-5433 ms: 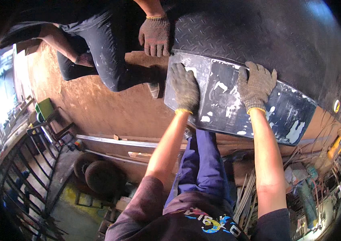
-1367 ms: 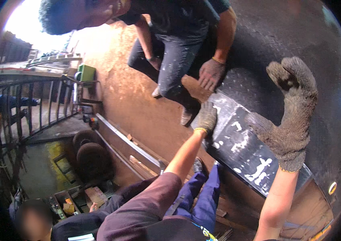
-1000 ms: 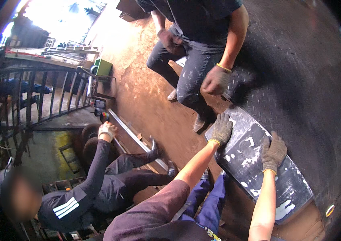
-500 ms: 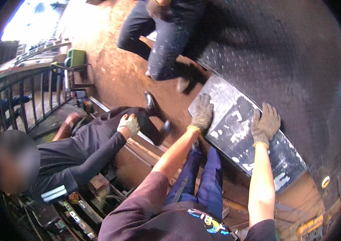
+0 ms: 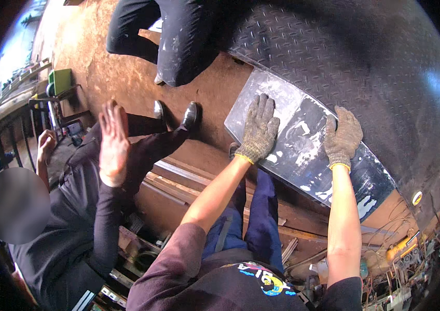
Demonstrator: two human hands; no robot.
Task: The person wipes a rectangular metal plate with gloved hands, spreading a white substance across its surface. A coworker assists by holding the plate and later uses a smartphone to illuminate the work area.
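Note:
A long flat panel (image 5: 297,155), dark with worn white and grey patches, lies in front of me. My left hand (image 5: 260,128), in a grey knitted glove with a yellow cuff, rests flat on its left part, fingers stretched out. On the panel's far right edge lies my right hand (image 5: 343,136), gloved alike, its thumb apart from the fingers. That hand's fingertips reach the edge beside a dark tread-pattern metal plate (image 5: 303,44). Neither hand is wrapped round anything.
At left, a person in dark clothes holds up a hand (image 5: 112,140). Another person's dark-trousered legs (image 5: 178,44) are at the far side. Long bars (image 5: 183,173) lie near my legs. Cables and a yellow tool (image 5: 402,248) are at lower right.
The person at left has raised a hand from the thigh and shifted their feet. My view has shifted; both my hands stay on the panel, the left one's fingers straighter.

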